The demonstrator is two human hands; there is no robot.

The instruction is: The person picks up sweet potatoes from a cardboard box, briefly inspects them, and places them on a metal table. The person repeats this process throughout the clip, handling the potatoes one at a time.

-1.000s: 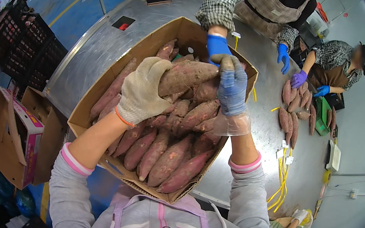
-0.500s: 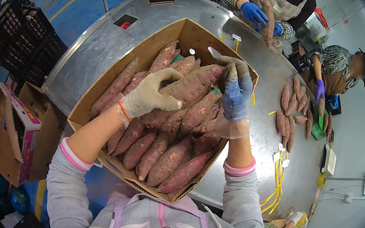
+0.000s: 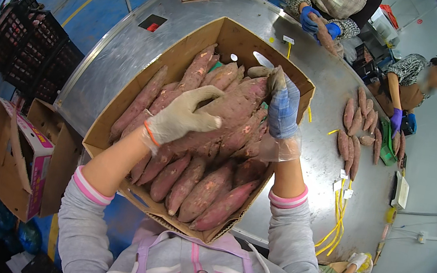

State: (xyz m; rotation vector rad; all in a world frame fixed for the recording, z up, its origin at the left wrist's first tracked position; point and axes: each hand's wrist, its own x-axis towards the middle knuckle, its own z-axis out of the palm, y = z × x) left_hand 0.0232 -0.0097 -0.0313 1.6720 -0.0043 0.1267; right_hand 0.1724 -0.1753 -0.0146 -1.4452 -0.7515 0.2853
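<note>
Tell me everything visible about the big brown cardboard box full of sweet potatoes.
The big brown cardboard box is open-topped, with plain walls and a worn near edge. It rests on the shiny metal table, its near corner overhanging toward the person. Reddish-purple sweet potatoes fill it in rows. The left hand, in a beige glove, presses on the pile; the right hand, in a blue glove, is at the far right wall.

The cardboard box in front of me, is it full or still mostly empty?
Full. The cardboard box is packed with sweet potatoes up to its rim.
</note>
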